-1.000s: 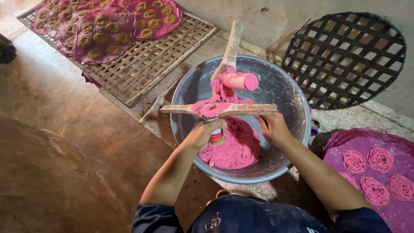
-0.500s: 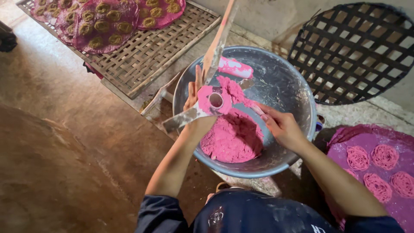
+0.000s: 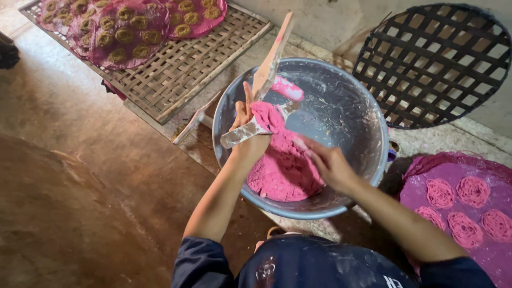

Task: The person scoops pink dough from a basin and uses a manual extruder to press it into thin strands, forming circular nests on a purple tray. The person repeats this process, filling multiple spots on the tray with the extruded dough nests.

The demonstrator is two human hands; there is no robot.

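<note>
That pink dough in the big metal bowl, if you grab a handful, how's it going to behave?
The pink dough probably handles soft and mouldable: it lies heaped in the metal bowl with torn, crumbly edges. It is likely sticky too, since smears coat the bowl wall and the wooden press held up by the left hand. A lump may break apart rather than stretch.

Brown earthen floor (image 3: 69,202) under metal basin (image 3: 352,106), woven bamboo tray (image 3: 181,69), round black lattice rack (image 3: 434,64)

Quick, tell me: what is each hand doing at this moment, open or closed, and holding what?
Left hand: closed on the dough-smeared wooden press, tilted over the metal basin.
Right hand: fingers bent, in the pink dough; grip cannot be told.
</note>
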